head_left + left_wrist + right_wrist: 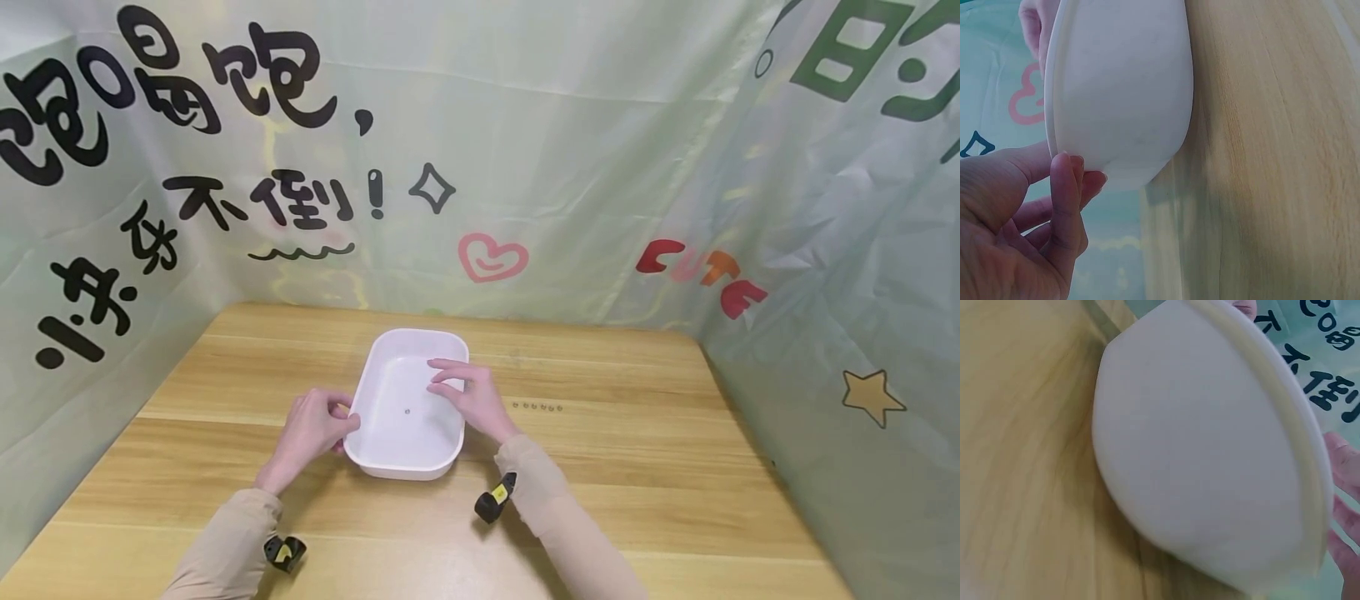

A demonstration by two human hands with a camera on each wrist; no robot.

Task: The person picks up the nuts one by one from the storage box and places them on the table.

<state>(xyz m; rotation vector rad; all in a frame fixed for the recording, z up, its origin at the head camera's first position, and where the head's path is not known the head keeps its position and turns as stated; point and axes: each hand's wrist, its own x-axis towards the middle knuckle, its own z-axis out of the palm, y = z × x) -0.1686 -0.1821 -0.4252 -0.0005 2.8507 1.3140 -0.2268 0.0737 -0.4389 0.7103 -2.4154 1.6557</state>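
A white rectangular plastic tub [382, 450] stands on the wooden table. My left hand [315, 427] pinches its left rim, thumb on one side and curled fingers on the other. In the left wrist view the same grip of the left hand [1035, 219] shows at the tub's edge [1122, 94]. My right hand [471, 396] reaches over the right rim, fingers extended above the inside and apart from the thumb. Nothing shows between them. The right wrist view catches only part of those fingers [1344, 512] beyond the tub wall [1197, 444]. One tiny ring-like piece [407, 411] lies on the tub floor.
Right of the tub, several tiny ring-like pieces [537, 407] lie in a row on the wooden table [637, 467]; their exact kind is too small to tell. A printed cloth [570, 183] hangs behind the table and along both sides.
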